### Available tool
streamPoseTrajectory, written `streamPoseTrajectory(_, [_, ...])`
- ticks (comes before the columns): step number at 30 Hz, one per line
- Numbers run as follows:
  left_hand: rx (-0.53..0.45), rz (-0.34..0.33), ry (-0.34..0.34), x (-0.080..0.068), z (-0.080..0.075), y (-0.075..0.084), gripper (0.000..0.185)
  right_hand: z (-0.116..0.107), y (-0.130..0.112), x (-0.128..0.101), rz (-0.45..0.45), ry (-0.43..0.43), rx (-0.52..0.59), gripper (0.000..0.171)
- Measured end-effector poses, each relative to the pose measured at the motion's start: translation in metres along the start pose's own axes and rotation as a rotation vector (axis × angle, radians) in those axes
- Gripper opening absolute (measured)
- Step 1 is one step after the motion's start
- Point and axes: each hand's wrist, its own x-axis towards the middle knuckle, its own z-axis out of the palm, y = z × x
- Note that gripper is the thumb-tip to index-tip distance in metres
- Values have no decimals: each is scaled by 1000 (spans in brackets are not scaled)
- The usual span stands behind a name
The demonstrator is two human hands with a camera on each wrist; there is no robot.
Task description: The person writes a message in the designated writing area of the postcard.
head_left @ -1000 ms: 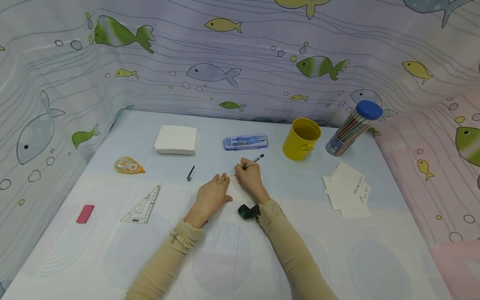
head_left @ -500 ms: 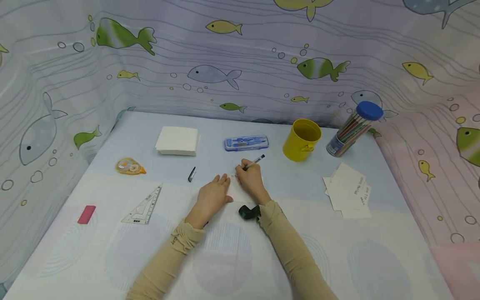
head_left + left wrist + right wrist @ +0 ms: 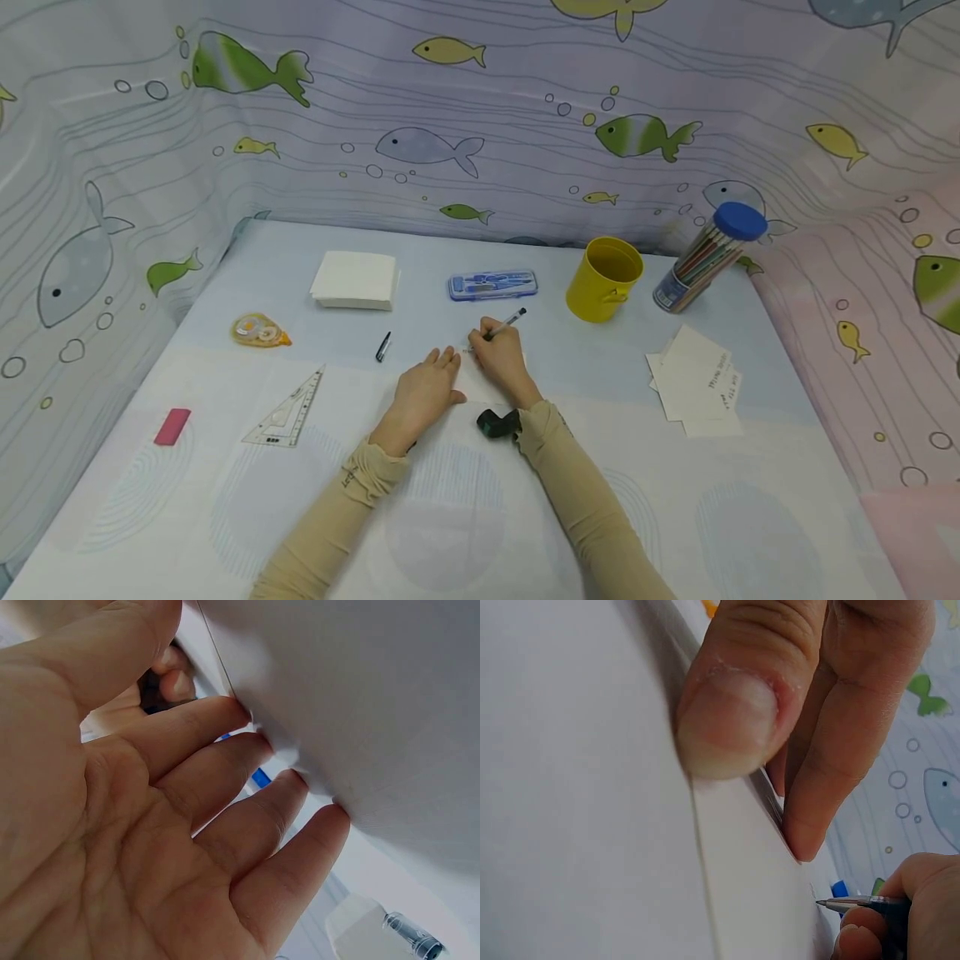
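Observation:
A small white card (image 3: 483, 386) lies on the table in front of me. My left hand (image 3: 426, 389) rests flat on its left part, and its straight fingers (image 3: 225, 787) press on the paper (image 3: 360, 697). My right hand (image 3: 501, 357) grips a pen (image 3: 506, 322) in a writing hold, tip down at the card's far edge. In the right wrist view the pen tip (image 3: 832, 904) sits just above the card (image 3: 592, 825), with the left hand's fingertips (image 3: 727, 720) pressing beside it.
A black pen cap (image 3: 382, 347) lies left of the hands. Behind it are a white paper stack (image 3: 354, 280), a blue geometry box (image 3: 492, 285), a yellow cup (image 3: 603, 277) and a pencil tube (image 3: 708, 254). Written cards (image 3: 697, 381) lie right; correction tape (image 3: 258, 331), set square (image 3: 285, 410) and pink eraser (image 3: 172, 426) left.
The pen's far end has tipped very slightly to the left. Both hands stay where they were on the card.

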Motion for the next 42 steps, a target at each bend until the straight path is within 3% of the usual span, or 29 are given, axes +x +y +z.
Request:
streamPoseTrajectory(10, [-20,-9,-30,1,-2,1,70,-1,-2,0,-11,19,4,36])
streamPoseTrajectory(39, [-1,7,-6,1,1,-1,69,-1,-2,0,27,-10,24,35])
streamPoseTrajectory(42, [3,9,-10,1,1,-1,69,-5,-24,-8,47,-3,30,34])
